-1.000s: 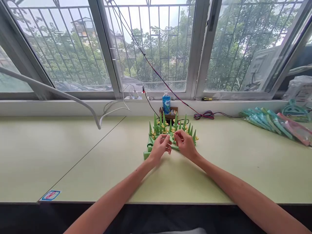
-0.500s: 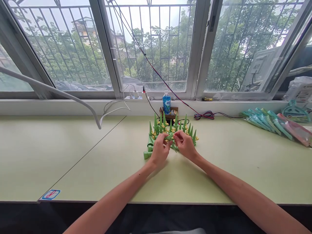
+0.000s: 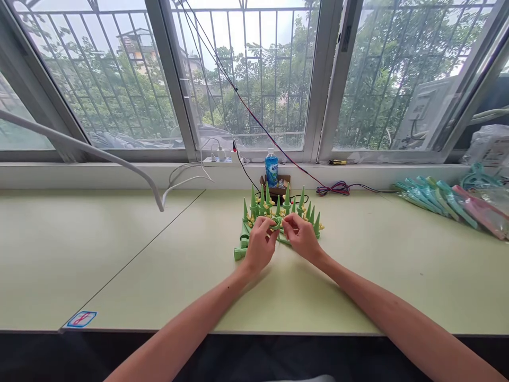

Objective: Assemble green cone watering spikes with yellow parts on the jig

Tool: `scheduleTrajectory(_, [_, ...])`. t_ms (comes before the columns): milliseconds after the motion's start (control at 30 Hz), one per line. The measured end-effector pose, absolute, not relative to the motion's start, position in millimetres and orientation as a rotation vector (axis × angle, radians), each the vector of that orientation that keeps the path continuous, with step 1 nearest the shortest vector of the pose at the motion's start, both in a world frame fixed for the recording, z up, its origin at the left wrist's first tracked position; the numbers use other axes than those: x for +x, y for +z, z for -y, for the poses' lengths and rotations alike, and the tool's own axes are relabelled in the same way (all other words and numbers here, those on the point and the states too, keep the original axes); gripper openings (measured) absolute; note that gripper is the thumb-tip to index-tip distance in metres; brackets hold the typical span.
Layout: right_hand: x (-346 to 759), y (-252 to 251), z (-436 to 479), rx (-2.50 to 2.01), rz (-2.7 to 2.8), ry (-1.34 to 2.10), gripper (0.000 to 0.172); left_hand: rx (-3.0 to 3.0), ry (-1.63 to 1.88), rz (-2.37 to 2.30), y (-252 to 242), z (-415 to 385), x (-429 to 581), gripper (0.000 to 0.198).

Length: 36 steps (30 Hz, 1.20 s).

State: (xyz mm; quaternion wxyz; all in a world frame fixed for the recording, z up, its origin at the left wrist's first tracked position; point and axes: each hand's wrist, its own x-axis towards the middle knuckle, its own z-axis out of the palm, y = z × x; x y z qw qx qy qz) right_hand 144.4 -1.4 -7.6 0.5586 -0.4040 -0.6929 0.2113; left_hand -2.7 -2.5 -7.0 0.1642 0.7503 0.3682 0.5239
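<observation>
Apparently a cardboard box (image 3: 277, 191) holds the blue bottle (image 3: 271, 159), label (image 3: 272, 170) illegible. My left hand (image 3: 260, 246) pinches a green piece (image 3: 275, 225); I can't tell what my right hand (image 3: 303, 239) grasps.

The left hand (image 3: 261, 245) holds a green part (image 3: 277, 225) (right hand (image 3: 303, 239) just beside).

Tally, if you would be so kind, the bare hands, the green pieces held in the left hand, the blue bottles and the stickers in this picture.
Left hand and right hand: 2
Green piece held in the left hand: 1
Blue bottle: 1
Sticker: 1
Total: 5
</observation>
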Motion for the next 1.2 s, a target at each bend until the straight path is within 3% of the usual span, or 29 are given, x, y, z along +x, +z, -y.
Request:
scheduleTrajectory(100, [144,-6,3,-0.963,1.630,0.506,0.020,2.111,1.514,-1.043,-5,5,-2,0.005])
scheduleTrajectory(300, [145,-2,7,-0.984,1.612,0.473,0.022,1.840,1.464,-1.008,3,12,3,0.033])
scheduleTrajectory(500, [143,0,10,-0.971,1.591,0.466,0.024,1.492,1.428,-0.957,8,8,2,0.034])
scheduleTrajectory(733, [142,4,15,-0.922,1.638,0.506,0.022,1.097,1.108,-0.796,9,4,0,0.038])
scheduleTrajectory(1200, [146,0,9,-0.920,1.647,0.529,0.024,1.372,1.239,-0.829,14,10,0,0.035])
